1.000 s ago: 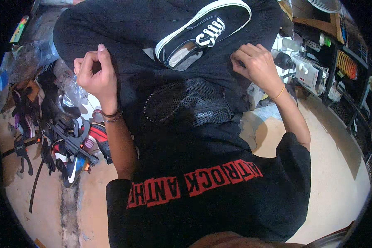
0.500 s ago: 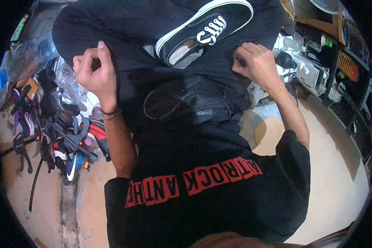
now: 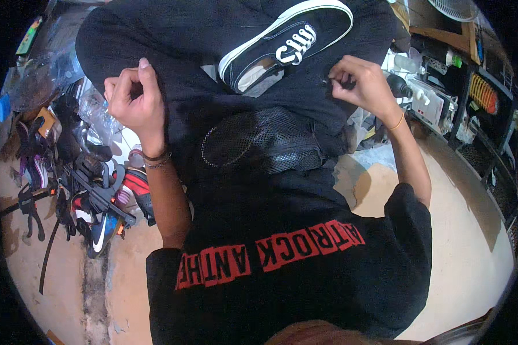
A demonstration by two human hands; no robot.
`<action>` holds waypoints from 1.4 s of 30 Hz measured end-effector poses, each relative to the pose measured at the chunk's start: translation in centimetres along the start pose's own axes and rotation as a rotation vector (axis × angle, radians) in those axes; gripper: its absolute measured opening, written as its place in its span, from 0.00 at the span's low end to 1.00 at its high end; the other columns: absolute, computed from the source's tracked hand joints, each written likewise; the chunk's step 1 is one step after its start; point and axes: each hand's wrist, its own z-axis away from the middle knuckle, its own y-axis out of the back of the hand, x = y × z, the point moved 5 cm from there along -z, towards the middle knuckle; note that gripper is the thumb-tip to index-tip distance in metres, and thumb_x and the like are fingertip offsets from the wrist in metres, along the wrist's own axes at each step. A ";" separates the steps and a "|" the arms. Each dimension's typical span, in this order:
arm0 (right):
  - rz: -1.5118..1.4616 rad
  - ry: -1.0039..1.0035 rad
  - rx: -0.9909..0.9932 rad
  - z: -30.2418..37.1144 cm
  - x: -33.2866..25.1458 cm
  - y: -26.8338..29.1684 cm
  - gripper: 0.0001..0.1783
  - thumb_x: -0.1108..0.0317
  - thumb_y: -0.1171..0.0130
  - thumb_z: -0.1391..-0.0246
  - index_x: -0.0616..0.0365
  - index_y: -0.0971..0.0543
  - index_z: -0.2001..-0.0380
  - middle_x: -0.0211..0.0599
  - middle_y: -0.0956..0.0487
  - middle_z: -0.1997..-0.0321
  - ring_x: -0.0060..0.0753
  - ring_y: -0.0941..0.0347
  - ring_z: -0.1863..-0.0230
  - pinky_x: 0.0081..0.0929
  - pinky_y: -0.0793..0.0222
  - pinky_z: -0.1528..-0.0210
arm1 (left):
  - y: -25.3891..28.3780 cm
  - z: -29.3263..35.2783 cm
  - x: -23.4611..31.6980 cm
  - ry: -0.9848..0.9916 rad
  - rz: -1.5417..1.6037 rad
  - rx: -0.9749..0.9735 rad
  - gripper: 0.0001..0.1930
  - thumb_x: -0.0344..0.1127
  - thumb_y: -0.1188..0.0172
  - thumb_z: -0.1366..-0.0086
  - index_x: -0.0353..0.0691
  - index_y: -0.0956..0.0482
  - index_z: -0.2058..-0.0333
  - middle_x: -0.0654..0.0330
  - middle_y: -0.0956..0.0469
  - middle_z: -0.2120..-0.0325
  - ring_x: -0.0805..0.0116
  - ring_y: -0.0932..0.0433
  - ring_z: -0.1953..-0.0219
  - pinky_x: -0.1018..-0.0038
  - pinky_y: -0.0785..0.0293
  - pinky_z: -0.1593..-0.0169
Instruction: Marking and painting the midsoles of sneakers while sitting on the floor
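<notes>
Both hands have barely shifted over the last second: the left hand (image 3: 133,99) stays clenched beside the black canvas shoe with white laces (image 3: 286,43) on the lap, the right hand (image 3: 360,85) pinching something small, so the work reads as paused

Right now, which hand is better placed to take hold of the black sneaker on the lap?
Probably the right hand: it rests beside the black sneaker, near its toe. The left hand is curled on the dark cloth farther away.

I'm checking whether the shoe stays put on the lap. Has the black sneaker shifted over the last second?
No. The black sneaker lies in the same spot across the lap, between the left hand and right hand.
</notes>
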 end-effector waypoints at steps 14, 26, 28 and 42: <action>0.176 0.141 -0.005 0.8 -1.0 -0.7 0.08 0.71 0.34 0.62 0.57 0.22 0.74 0.34 0.25 0.73 0.38 0.25 0.67 0.32 0.28 0.63 | -0.2 0.3 0.5 -0.068 -0.029 0.021 0.13 0.30 0.34 0.44 0.39 0.26 0.84 0.64 0.27 0.85 0.67 0.36 0.78 0.70 0.39 0.68; 0.270 0.216 0.146 0.3 -1.6 -1.3 0.11 0.74 0.33 0.67 0.56 0.24 0.77 0.33 0.27 0.76 0.38 0.28 0.73 0.32 0.32 0.70 | 0.4 -0.4 0.3 -0.091 -0.023 0.020 0.13 0.28 0.35 0.43 0.39 0.28 0.84 0.64 0.27 0.84 0.66 0.36 0.78 0.70 0.39 0.69; 0.278 0.222 0.136 0.5 -1.7 -1.3 0.11 0.71 0.32 0.67 0.56 0.25 0.77 0.33 0.28 0.76 0.37 0.28 0.72 0.32 0.32 0.69 | 0.9 -0.2 1.0 -0.069 -0.081 0.016 0.13 0.28 0.35 0.43 0.40 0.28 0.84 0.63 0.26 0.83 0.65 0.35 0.77 0.68 0.39 0.69; 0.125 0.135 0.074 0.2 0.4 -1.0 0.11 0.69 0.35 0.64 0.59 0.27 0.78 0.37 0.26 0.75 0.40 0.25 0.71 0.36 0.29 0.69 | 0.1 -0.1 0.5 -0.055 0.030 0.026 0.13 0.27 0.36 0.42 0.37 0.27 0.84 0.64 0.26 0.84 0.68 0.37 0.77 0.71 0.39 0.69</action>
